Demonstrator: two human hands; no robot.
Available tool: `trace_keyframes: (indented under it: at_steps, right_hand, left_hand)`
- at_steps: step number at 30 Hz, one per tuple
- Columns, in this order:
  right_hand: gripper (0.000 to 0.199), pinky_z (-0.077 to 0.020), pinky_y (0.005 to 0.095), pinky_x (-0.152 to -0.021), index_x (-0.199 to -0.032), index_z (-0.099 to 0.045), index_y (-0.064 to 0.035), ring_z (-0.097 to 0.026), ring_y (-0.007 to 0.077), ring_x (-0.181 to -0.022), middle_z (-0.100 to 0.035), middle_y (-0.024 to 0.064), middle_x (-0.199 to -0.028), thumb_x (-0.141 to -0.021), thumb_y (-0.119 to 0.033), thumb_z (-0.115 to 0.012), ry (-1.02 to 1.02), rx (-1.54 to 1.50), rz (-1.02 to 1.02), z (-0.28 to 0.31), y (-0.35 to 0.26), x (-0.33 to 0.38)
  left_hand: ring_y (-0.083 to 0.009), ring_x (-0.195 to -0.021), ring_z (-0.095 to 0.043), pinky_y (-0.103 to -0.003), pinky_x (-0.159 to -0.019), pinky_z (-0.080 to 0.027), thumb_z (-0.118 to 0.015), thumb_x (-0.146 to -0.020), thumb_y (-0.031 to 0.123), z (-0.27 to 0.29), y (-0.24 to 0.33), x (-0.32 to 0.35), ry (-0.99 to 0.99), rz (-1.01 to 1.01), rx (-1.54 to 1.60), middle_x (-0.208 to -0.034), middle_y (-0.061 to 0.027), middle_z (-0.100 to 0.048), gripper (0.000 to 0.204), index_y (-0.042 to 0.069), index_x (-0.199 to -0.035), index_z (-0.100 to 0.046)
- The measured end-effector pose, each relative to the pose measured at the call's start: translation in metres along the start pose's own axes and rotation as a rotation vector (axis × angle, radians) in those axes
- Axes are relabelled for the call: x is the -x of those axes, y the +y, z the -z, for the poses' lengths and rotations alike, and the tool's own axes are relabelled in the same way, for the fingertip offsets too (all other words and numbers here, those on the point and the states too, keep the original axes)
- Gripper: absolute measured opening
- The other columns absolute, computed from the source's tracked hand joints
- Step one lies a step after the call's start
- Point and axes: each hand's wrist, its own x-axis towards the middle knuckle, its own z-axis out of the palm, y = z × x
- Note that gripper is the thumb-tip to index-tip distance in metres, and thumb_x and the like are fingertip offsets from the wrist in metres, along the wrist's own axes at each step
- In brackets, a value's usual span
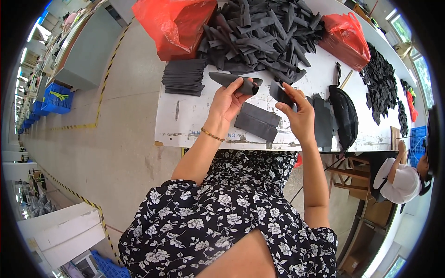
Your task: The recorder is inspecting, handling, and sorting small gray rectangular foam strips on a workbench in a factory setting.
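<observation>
Workshop / small factory flr is indicated, prob. garment-type: blk fabric-like pcs [264, 39] are heaped on wht worktable [185, 113]; yel/blk tape [83, 126] is laid L of table, blue crates [59, 100] kept farther L; co-worker [401, 180] is seen R of table.

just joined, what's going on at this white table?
The person's left hand grips a curled dark piece, while the right hand holds another dark piece by its edge. On the white table, flat dark pieces lie between the forearms, with a neat dark stack to the left. A loose dark heap sits beyond the hands, flanked by a large red bag and a smaller red bag.
</observation>
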Motion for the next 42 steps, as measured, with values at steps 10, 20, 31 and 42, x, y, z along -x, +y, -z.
trace_keyframes:
  at_steps: [10,20,31,42]
  right_hand:
    - [0.022,-0.0475,0.0336,-0.071,-0.098,-0.072,-0.0042,-0.054,0.0244,-0.086,-0.062,0.0066,-0.089,-0.076,-0.005,-0.073,-0.119,0.35,0.213,0.004,-0.027,-0.001]
    - [0.02,-0.0482,0.0353,-0.067,-0.093,-0.073,-0.0047,-0.056,0.0253,-0.083,-0.062,0.0069,-0.086,-0.073,-0.003,-0.074,0.101,0.443,0.259,0.008,-0.031,-0.007]
    - [0.021,-0.0478,0.0357,-0.07,-0.091,-0.072,-0.0063,-0.056,0.0239,-0.083,-0.062,0.004,-0.086,-0.071,-0.004,-0.075,-0.046,0.552,0.434,0.005,-0.03,-0.009]
    - [0.021,-0.0431,0.0368,-0.072,-0.09,-0.069,-0.0066,-0.056,0.0218,-0.084,-0.062,0.0007,-0.088,-0.069,-0.007,-0.074,0.077,0.687,0.587,-0.003,-0.038,-0.005]
  left_hand:
    - [-0.0246,-0.093,-0.068,-0.035,-0.085,-0.058,-0.062,-0.092,0.01,-0.008,-0.009,-0.003,0.011,-0.032,-0.118,-0.105,-0.0181,-0.067,0.021,-0.004,-0.107,-0.059]
    - [-0.0229,-0.092,-0.068,-0.032,-0.078,-0.061,-0.062,-0.092,0.01,-0.002,-0.007,0.002,0.089,-0.049,-0.162,-0.107,-0.0173,-0.066,0.025,-0.002,-0.114,-0.058]
    - [-0.0279,-0.094,-0.068,-0.038,-0.079,-0.061,-0.063,-0.091,0.01,-0.01,-0.009,0.003,0.032,0.028,-0.169,-0.106,-0.0202,-0.066,0.028,-0.002,-0.115,-0.055]
    - [-0.0293,-0.092,-0.068,-0.04,-0.078,-0.061,-0.06,-0.092,0.007,-0.04,-0.006,0.024,0.024,-0.132,-0.183,-0.104,-0.0217,-0.065,0.039,-0.004,-0.126,-0.044]
